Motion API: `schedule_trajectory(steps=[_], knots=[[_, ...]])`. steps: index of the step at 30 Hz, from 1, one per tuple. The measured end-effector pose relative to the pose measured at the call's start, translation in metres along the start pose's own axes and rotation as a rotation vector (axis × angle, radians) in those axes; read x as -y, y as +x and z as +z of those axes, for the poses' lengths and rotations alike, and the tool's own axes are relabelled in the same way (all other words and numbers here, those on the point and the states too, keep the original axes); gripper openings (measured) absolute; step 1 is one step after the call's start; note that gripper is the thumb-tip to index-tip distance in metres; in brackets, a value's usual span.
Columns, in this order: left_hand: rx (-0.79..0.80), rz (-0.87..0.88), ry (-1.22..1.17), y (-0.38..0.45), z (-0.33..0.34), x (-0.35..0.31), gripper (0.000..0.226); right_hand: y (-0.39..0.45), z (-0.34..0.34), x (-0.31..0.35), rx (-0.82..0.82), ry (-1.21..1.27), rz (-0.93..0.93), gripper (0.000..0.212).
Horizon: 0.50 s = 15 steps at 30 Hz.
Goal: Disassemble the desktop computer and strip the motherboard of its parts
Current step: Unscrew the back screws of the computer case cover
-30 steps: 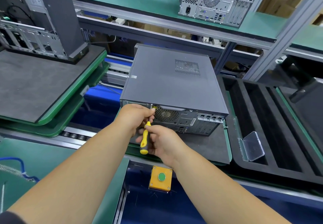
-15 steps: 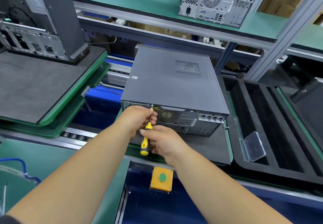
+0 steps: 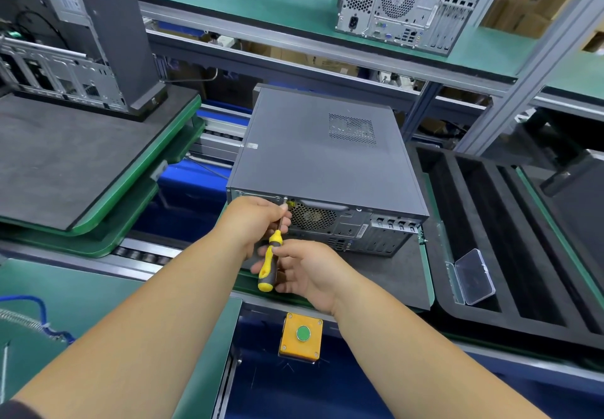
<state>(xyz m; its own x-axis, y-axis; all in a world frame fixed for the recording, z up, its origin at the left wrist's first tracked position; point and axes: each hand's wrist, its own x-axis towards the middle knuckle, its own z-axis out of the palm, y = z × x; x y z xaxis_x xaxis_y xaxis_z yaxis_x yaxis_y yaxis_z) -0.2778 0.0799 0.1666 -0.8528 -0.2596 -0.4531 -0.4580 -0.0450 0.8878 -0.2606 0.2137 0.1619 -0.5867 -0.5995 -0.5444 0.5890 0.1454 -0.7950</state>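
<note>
The right hand (image 3: pixel 307 271) pinched the screwdriver (image 3: pixel 270 261) handle; left hand (image 3: pixel 258 219) fingers curled around its shaft by the computer (image 3: pixel 323 160).

The computer (image 3: pixel 323 153) is a dark grey desktop case lying flat on a black foam pad, lid closed, with 1 mesh vent patch on top. Its silver rear panel, with round fan grille, ports and 4 slot covers, faces the camera. A yellow-and-black screwdriver (image 3: pixel 270 263) angles up toward that panel's top edge.
</note>
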Motion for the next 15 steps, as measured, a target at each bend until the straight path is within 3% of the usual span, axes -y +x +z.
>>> schedule_trajectory(steps=[7, 15], knots=[[0.069, -0.01, -0.091, -0.0011, 0.0002, 0.0018, 0.024, 0.0024, -0.0004, -0.0037, -0.097, -0.089, -0.052, 0.01], [-0.037, 0.036, 0.176, 0.0004, -0.0032, 0.0014, 0.03, 0.0053, 0.0015, -0.0037, -0.194, -0.152, -0.088, 0.021]])
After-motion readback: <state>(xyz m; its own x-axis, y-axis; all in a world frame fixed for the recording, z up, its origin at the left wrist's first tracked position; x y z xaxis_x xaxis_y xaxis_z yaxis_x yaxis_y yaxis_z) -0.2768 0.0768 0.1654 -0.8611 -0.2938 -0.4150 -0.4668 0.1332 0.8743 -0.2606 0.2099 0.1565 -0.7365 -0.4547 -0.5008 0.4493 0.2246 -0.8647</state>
